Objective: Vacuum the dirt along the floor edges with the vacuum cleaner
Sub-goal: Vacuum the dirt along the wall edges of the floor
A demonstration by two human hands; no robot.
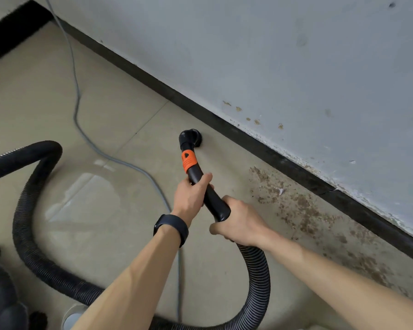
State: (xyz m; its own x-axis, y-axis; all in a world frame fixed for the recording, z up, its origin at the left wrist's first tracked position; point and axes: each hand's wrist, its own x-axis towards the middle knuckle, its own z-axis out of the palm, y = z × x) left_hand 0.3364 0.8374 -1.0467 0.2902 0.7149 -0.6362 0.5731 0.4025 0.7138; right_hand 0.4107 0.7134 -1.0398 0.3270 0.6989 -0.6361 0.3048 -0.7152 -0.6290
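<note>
Expect the ribbed hose (26, 210) looping at 9 o'clock to drag soft and springy, so steer by the stiff wand (194, 176): your left hand (191, 196) wraps it mid-shaft, and your right hand (241, 222) clamps its rear cuff. Its long axis points toward 11 o'clock, with the nozzle (191, 138) seemingly down near the skirting (248, 139) and the dirt (296, 206) at 3 o'clock.

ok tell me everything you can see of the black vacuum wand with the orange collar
The wand is a smooth, glossy black curved tube, plastic by the look, with an orange collar near its far end and a round black nozzle that seems to rest on the floor tile just short of the black baseboard. The left hand grips it mid-length, the right hand its near end, where the ribbed hose joins.
</note>
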